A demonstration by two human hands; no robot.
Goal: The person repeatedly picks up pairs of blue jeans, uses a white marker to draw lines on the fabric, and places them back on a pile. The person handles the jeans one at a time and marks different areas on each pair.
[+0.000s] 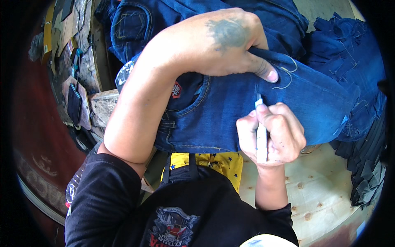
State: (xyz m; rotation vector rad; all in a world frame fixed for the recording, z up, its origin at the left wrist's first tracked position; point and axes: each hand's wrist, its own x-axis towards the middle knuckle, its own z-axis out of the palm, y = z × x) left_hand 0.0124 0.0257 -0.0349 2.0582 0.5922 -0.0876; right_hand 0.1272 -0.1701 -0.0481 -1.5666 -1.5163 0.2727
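A pair of dark blue jeans (pixel 230 119) lies spread across my lap, with a pocket opening and stitched seams at its left. My left hand (pixel 230 45) reaches over it, thumb pressing on top of the cloth and the other fingers hidden behind the fold. My right hand (pixel 277 133) is closed around a slim white marker pen (pixel 261 142), held upright. The pen's tip touches the denim just below my left thumb, beside a short dark line. Loose pale threads (pixel 290 74) hang on the cloth right of the thumb.
More denim is heaped behind (pixel 284 24) and to the right (pixel 345 61). Dark cloth strips (pixel 368 164) hang at the far right. A worn wooden bench (pixel 103 107) stands at the left, with a phone (pixel 74 105) and cables. Yellow star-patterned fabric (pixel 230 166) shows under the jeans.
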